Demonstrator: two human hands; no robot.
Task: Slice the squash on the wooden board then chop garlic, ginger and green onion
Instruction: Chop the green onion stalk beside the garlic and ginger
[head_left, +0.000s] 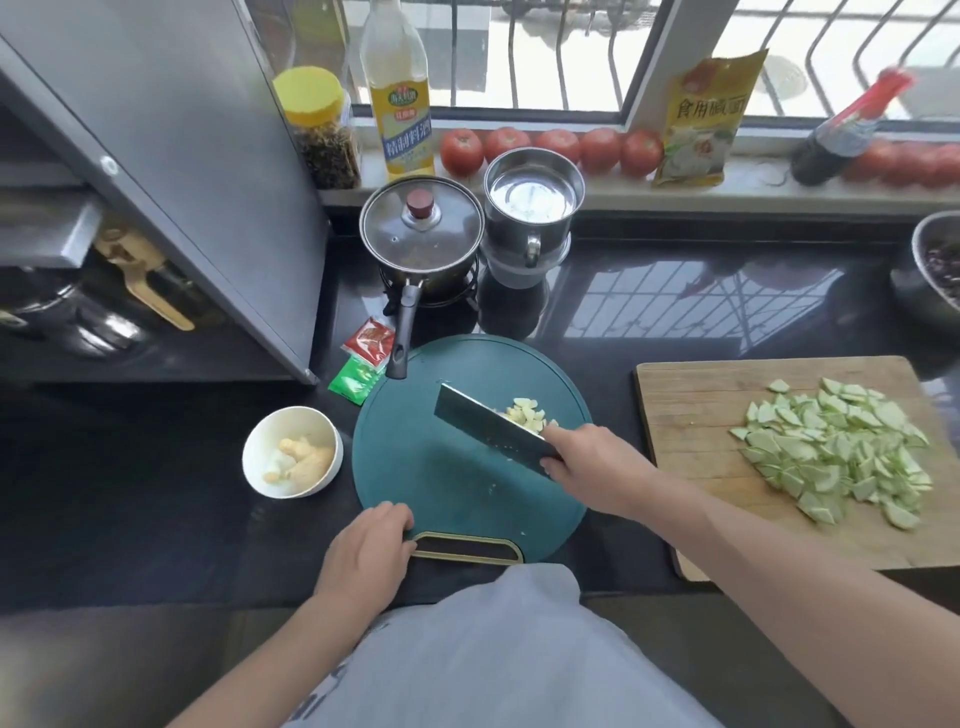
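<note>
A pile of sliced green squash (836, 447) lies on the wooden board (691, 395) at the right. On the round teal board (426, 467) in the middle sits a small heap of chopped garlic (527, 413). My right hand (587, 467) grips a cleaver (488, 426) by the handle, its blade lying just left of the garlic. My left hand (369, 551) rests with curled fingers on the teal board's near-left edge by its handle slot. A white bowl (260, 467) left of the board holds a piece of ginger (306, 457) and a garlic clove.
A lidded saucepan (421, 234) stands behind the teal board, its handle reaching over the board's rim. A steel pot (530, 208), seasoning packets (363, 358), bottles, a jar and tomatoes (550, 148) line the back. A cabinet stands at the left, a dark bowl (930, 270) at the far right.
</note>
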